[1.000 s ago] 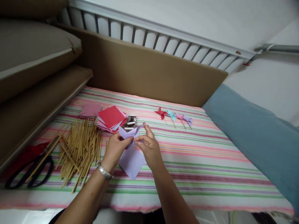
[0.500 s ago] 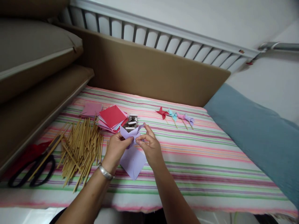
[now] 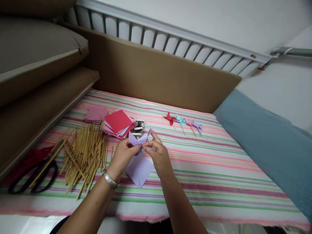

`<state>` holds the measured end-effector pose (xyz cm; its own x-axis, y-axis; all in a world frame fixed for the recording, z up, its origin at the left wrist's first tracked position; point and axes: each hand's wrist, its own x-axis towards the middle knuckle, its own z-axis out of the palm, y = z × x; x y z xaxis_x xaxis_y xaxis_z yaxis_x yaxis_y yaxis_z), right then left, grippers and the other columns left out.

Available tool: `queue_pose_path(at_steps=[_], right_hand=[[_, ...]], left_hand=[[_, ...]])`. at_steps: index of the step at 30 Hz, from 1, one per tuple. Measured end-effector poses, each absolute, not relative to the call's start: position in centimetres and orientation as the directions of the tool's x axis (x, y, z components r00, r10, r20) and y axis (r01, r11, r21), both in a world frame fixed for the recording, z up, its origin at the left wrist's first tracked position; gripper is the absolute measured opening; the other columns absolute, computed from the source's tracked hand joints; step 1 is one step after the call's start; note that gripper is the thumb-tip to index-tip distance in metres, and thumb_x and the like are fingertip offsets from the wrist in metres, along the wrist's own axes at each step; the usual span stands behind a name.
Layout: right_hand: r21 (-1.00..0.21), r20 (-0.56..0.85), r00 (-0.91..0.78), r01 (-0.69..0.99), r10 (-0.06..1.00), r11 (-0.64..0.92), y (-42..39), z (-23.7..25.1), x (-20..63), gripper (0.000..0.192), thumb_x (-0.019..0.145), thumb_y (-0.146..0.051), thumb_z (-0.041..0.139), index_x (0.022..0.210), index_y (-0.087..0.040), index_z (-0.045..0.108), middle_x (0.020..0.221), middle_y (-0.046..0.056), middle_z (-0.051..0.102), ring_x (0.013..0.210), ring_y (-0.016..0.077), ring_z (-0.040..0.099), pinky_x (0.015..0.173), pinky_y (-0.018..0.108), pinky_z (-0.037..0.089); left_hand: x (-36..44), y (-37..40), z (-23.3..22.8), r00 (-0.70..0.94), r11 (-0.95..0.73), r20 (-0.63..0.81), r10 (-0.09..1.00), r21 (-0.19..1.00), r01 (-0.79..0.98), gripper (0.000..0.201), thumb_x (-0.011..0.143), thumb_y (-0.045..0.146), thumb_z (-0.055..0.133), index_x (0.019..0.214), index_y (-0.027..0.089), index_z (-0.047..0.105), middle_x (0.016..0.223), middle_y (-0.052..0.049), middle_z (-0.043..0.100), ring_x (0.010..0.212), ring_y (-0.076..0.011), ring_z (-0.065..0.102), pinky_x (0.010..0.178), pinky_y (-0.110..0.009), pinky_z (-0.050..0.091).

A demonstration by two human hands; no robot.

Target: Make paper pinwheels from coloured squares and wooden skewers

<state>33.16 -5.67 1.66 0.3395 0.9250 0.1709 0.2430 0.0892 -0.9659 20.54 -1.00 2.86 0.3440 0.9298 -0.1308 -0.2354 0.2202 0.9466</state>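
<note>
1. Since a second ago, both hands have kept pinching the lilac paper, and its upper flaps now sit folded lower and tighter; the view has drifted slightly, while the things on the cloth lie as before.
2. Left hand pinches the lilac paper square at its centre, fingers pressed together on the fold; a silver bangle circles that wrist.
3. Right hand meets it from the other side, thumb and forefinger closed on the same fold, other fingers loosely curled.
4. Paper is held just above the striped cloth, its lower point hanging towards the near edge.
5. Just beyond the hands lie a stack of coloured paper squares and a small grey-white heap, too small to identify.
6. Bamboo sticks lie left of the hands, black scissors further left.
7. Four finished paper pinwheels lie in a row well beyond the right hand.
</note>
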Motion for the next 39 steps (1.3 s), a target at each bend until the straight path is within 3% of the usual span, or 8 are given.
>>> queue_pose_path(at_steps=[7,14,23,29,33,39], right_hand=[[-0.984,0.115,0.380,0.170,0.918,0.053,-5.82,1.83,32.96,0.005,0.068,-0.025,0.065,0.072,-0.022,0.067,0.142,0.006,0.038,0.132,0.0245,0.032,0.098,0.039,0.035],[-0.952,0.183,0.391,0.301,0.902,0.062,-5.89,2.17,32.85,0.005,0.070,-0.024,0.064,0.070,-0.021,0.067,0.140,0.007,0.042,0.132,0.0227,0.031,0.107,0.040,0.021],[-0.966,0.146,0.396,0.256,0.906,0.043,-5.88,2.15,32.83,0.006,0.068,-0.026,0.064,0.068,-0.021,0.067,0.136,0.007,0.045,0.129,0.0247,0.035,0.103,0.041,0.026],[-0.987,0.120,0.356,0.141,0.927,0.074,-5.77,1.74,32.97,0.010,0.068,-0.030,0.064,0.070,-0.020,0.065,0.096,0.005,0.064,0.095,0.0215,0.056,0.080,0.033,0.043],[-0.992,0.110,0.354,0.100,0.929,0.079,-5.85,1.72,33.08,0.011,0.067,-0.029,0.066,0.069,-0.019,0.064,0.078,0.002,0.063,0.075,0.0163,0.055,0.072,0.029,0.042],[-0.998,0.031,0.387,0.054,0.922,0.011,-5.99,1.79,33.15,0.015,0.063,-0.032,0.069,0.067,-0.018,0.064,0.065,0.000,0.060,0.063,0.0135,0.052,0.061,0.026,0.041]], left_hand=[[20.51,-1.03,3.06,0.337,0.194,-0.108,0.935,0.953,-0.233,0.015,0.057,0.020,0.071,0.070,0.015,0.071,0.062,0.000,0.067,0.054,-0.0105,0.053,0.050,-0.020,0.040],[20.47,-0.87,2.55,0.323,0.178,-0.099,0.941,0.958,-0.224,0.014,0.057,0.021,0.070,0.070,0.014,0.070,0.062,0.000,0.066,0.054,-0.0105,0.053,0.050,-0.021,0.040],[20.39,-0.86,2.58,0.344,0.167,-0.087,0.935,0.963,-0.211,0.016,0.059,0.022,0.070,0.073,0.015,0.071,0.063,-0.001,0.067,0.055,-0.0114,0.055,0.051,-0.021,0.040],[20.03,-0.77,2.61,0.409,0.197,-0.096,0.907,0.957,-0.213,0.017,0.059,0.025,0.073,0.073,0.015,0.071,0.066,-0.001,0.067,0.058,-0.0113,0.056,0.053,-0.021,0.041],[19.80,-0.66,2.24,0.454,0.228,-0.116,0.883,0.953,-0.199,0.019,0.059,0.027,0.075,0.073,0.015,0.071,0.065,-0.001,0.067,0.057,-0.0102,0.055,0.054,-0.020,0.040],[19.96,-0.50,2.14,0.463,0.276,-0.144,0.874,0.933,-0.230,0.023,0.057,0.026,0.078,0.078,0.017,0.072,0.072,-0.001,0.070,0.061,-0.0106,0.058,0.057,-0.020,0.041]])
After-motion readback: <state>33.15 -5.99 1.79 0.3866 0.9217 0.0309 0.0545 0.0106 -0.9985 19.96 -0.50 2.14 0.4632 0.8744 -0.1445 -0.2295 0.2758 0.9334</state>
